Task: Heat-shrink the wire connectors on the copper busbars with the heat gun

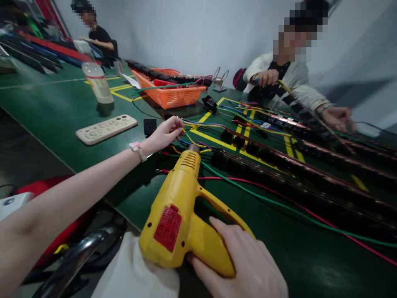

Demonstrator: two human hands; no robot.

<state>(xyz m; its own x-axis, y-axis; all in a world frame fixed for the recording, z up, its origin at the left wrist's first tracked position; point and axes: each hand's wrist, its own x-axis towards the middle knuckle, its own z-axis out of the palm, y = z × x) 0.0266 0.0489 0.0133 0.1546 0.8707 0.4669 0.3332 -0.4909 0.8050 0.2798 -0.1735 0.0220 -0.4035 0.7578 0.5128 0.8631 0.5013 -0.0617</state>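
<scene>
My right hand (245, 256) is wrapped round the handle of a yellow heat gun (176, 198) with a red vented panel. Its metal nozzle (194, 147) points away from me, at thin coloured wires. Beyond the nozzle, my left hand (170, 131) is closed in a pinch on a yellow wire (187, 134); the fingertips partly hide it. Blue and yellow wire ends lie just under that hand, running to a long dark copper-lined bar (257, 171). A red wire with a ring terminal (163, 171) lies beside the gun, and a green wire (248, 187) trails off to the right.
A phone in a beige case (107, 128) and a bottle (97, 82) stand left on the green table (62, 97). An orange basket (173, 97) holds more bars. Several bars fill the right side. Across the table, a co-worker's hand (268, 77) holds a wire; another person sits far left.
</scene>
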